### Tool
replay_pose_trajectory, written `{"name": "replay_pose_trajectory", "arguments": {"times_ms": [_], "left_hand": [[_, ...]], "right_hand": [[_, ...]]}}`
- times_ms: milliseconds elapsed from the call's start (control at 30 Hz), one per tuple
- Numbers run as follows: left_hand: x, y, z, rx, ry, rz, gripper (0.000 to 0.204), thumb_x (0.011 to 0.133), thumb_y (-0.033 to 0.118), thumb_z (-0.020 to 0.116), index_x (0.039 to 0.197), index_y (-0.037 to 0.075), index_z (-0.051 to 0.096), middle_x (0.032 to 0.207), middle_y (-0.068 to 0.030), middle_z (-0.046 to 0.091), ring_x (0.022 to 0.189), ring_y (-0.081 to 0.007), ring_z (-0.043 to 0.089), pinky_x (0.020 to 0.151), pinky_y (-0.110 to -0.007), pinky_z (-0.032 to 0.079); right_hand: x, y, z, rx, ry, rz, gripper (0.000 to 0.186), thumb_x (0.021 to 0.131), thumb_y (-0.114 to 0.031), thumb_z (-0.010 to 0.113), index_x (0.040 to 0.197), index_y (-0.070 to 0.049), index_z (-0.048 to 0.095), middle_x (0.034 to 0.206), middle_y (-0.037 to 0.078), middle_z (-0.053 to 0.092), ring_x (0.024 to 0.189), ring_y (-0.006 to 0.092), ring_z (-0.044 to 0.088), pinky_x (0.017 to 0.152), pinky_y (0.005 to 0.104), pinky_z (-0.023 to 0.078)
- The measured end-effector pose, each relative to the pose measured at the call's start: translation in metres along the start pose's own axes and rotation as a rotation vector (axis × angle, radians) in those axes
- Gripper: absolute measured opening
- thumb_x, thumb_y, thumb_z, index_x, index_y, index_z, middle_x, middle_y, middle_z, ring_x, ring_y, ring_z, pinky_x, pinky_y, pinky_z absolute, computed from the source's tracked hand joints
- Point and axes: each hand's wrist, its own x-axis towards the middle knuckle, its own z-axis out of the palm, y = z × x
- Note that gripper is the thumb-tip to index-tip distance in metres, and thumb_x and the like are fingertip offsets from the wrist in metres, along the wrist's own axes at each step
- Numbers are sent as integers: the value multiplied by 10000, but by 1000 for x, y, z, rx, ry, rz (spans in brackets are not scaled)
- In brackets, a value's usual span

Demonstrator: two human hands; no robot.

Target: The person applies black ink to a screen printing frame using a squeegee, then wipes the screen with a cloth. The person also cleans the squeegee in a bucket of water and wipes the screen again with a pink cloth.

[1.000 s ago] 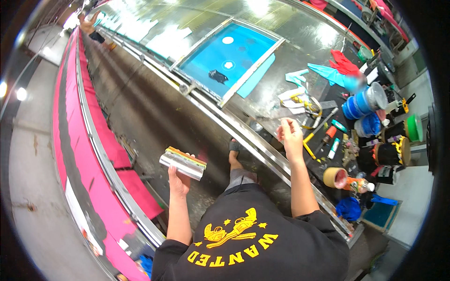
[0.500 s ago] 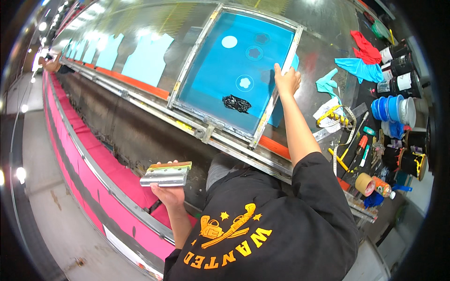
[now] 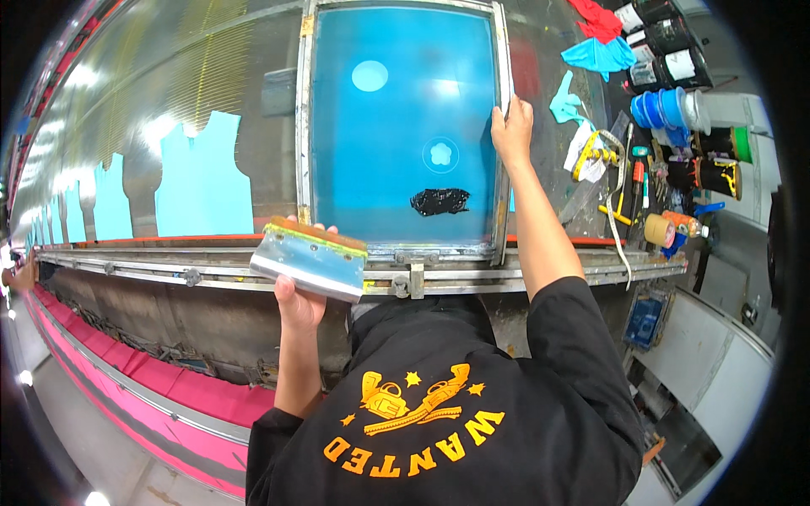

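Note:
My left hand [image 3: 297, 305] is closed on a squeegee [image 3: 308, 257], with a silver metal body and an orange and yellow-green blade, held over the front rail. My right hand [image 3: 512, 126] grips the right side of a metal screen frame [image 3: 305, 110] lying on the long table. Its blue mesh [image 3: 388, 118] bears a light circle, a small flower shape in a ring and a blob of black ink [image 3: 439, 201] near the front.
Light-turquoise cut pieces [image 3: 202, 181] line the table to the left. At right are red and turquoise cloths [image 3: 597, 57], containers [image 3: 666, 59], tape rolls [image 3: 660, 228] and tools. A metal rail [image 3: 211, 274] runs along the front. A pink surface [image 3: 152, 367] lies below; someone's arm [image 3: 18, 277] shows far left.
My right hand has risen to the screen frame and taken hold of it. My view has turned toward the screen. The squeegee is still in my left hand, now nearer the rail.

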Motion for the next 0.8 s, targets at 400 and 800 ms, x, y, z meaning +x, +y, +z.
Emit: {"name": "replay_pose_trajectory", "arguments": {"times_ms": [400, 800], "left_hand": [[19, -40, 30, 35, -6, -112, 854, 808, 424, 806, 1476, 127, 365, 1382, -167, 513, 1367, -406, 470, 1182, -572, 357], [20, -118, 108, 137, 28, -92, 968, 786, 211, 898, 1507, 54, 271, 1381, -122, 474, 1288, -250, 496, 1116, -436, 399]], "right_hand": [[-14, -33, -11, -56, 2, 131, 523, 943, -383, 656, 1287, 1, 573, 1226, 220, 546, 1166, 412, 501, 1005, 526, 388], [-127, -153, -173, 339, -312, -342, 392, 768, -6, 715, 1154, -7, 645, 1074, 139, 692, 1024, 338, 659, 885, 436, 537]]}}
